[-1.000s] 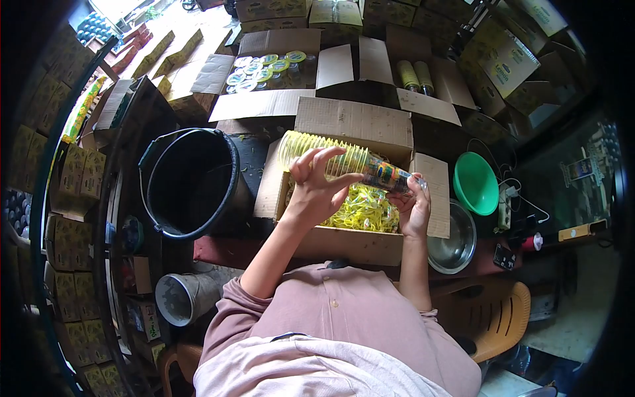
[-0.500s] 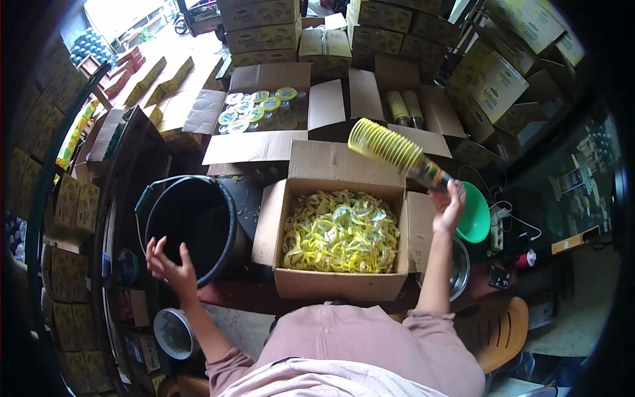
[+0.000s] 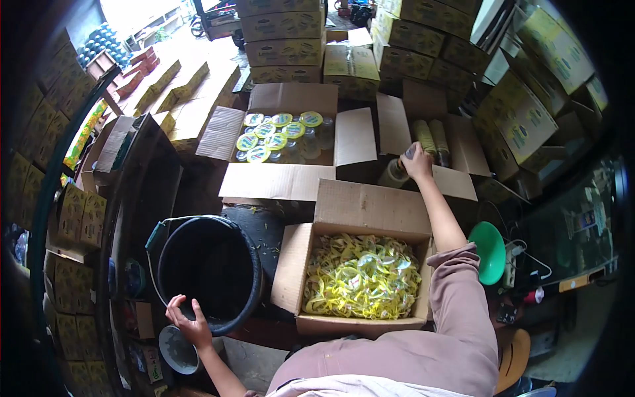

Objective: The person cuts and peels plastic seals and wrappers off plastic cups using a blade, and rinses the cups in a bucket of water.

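Observation:
My right hand point(image 3: 418, 163) reaches forward and grips the end of a stack of nested yellow-rimmed plastic cups point(image 3: 393, 175). The held stack slants down beside the open carton point(image 3: 453, 186) at the back right, where two similar cup stacks point(image 3: 431, 140) lie; whether its lower end is inside the carton is hard to tell. Near the front rim of a black bucket point(image 3: 256, 268), my left hand point(image 3: 190, 323) is empty, fingers apart and slightly bent. An open cardboard box point(image 3: 360, 326) in front of me holds a heap of yellow and clear plastic strips point(image 3: 360, 278).
Another open carton point(image 3: 278, 180) at the back holds several yellow-lidded cups point(image 3: 271, 139). A green bowl point(image 3: 487, 251) and a power strip point(image 3: 510, 263) are on the right. Stacked printed cartons point(image 3: 284, 33) rise behind. A grey pail point(image 3: 178, 351) stands below the bucket.
My right hand has carried the cup stack forward from above the right side of the strip-filled box to the back-right carton. My left hand stays near the bucket; the camera view has shifted.

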Tool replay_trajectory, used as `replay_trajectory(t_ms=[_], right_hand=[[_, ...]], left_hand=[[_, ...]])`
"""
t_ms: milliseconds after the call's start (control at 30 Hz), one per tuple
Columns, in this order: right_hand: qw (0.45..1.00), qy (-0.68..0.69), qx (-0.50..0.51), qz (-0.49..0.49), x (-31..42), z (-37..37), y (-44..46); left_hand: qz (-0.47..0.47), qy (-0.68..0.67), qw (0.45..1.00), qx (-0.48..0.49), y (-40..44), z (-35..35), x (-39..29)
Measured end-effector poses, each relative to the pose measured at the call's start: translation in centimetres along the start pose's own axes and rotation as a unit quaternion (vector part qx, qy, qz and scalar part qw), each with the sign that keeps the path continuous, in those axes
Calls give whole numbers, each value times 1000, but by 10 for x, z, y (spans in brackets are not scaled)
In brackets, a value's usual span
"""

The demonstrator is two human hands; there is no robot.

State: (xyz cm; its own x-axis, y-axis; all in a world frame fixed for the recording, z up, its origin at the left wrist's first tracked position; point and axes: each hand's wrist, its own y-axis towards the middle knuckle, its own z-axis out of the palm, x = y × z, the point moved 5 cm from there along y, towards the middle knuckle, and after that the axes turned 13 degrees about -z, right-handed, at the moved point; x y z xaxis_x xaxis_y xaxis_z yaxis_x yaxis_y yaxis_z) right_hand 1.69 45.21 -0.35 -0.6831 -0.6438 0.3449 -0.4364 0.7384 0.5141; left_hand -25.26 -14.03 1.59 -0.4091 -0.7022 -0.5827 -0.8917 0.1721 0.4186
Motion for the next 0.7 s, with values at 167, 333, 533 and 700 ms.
replay_trajectory(t_ms=[167,333,533,700], right_hand=[[991,-95,76,53,-4,6,13],[978,-123,152,72,-5,1,19],[980,-191,18,-48,63,-21,44],[987,-29,11,-156,115,46,71]], left_hand=[[0,14,999,41,4,4,-2],[-26,27,998,54,6,6,2],[-46,22,997,59,6,7,7],[-68,18,995,68,8,7,4]])
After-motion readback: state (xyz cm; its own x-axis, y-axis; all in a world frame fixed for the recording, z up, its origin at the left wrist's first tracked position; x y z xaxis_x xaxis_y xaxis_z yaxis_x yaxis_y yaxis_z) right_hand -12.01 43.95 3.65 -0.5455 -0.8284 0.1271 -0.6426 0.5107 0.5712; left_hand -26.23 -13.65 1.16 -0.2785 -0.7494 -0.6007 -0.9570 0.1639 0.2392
